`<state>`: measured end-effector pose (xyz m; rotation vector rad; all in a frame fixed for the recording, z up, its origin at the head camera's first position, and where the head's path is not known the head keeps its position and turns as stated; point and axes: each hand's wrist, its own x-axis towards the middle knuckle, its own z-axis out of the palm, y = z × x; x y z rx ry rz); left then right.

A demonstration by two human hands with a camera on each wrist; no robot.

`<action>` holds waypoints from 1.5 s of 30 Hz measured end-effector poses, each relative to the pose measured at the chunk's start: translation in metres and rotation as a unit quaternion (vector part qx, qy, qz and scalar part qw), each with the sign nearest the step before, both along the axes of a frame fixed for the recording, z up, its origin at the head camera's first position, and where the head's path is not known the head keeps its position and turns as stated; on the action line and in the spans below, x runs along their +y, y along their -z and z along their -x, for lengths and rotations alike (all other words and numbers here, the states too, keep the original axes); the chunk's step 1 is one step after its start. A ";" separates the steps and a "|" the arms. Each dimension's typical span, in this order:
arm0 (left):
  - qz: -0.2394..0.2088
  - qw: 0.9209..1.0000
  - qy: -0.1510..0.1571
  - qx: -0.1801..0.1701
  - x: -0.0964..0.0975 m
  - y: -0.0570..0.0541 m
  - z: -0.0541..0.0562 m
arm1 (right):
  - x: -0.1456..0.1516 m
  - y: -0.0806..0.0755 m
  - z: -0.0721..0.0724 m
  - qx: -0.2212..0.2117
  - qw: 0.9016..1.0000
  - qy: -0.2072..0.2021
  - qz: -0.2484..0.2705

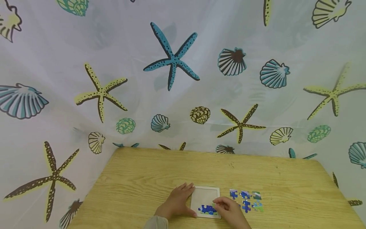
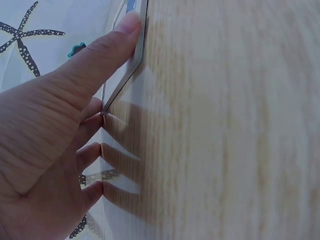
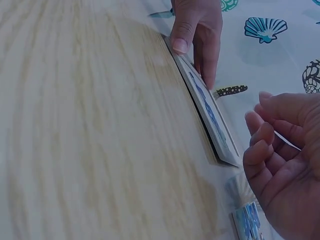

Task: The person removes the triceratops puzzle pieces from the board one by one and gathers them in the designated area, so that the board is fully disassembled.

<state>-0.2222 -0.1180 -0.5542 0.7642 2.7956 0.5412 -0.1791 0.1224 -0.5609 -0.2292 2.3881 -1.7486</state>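
Observation:
A white-rimmed puzzle tray (image 1: 219, 194) lies on the table, with joined blue and green puzzle pieces (image 1: 207, 209) along its near side. My left hand (image 1: 179, 200) rests at the tray's left side. Its thumb (image 2: 112, 45) presses on the rim near the near-left corner, and its other fingers spread toward the far-left corner, some tips touching the tabletop. Over the tray's right edge hovers my right hand (image 1: 230, 210), fingers loosely bent. In the right wrist view, no piece shows between its thumb and fingers.
Several loose puzzle pieces (image 1: 246, 203) lie in rows right of the tray, blue, purple and green. The wood-grain table (image 1: 137, 178) meets a white cloth (image 1: 200, 95) printed with starfish and shells at the back and sides.

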 end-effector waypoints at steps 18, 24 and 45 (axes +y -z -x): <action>-0.003 1.000 0.005 0.008 -0.001 0.000 0.000 | -0.022 0.007 0.006 0.065 0.995 -0.044 -0.069; -0.006 1.000 0.004 0.002 -0.002 0.001 0.001 | -0.026 0.010 0.007 0.088 0.989 -0.062 -0.098; -0.011 1.000 0.004 0.005 -0.002 0.001 -0.001 | -0.028 0.011 0.007 0.132 0.973 -0.060 -0.181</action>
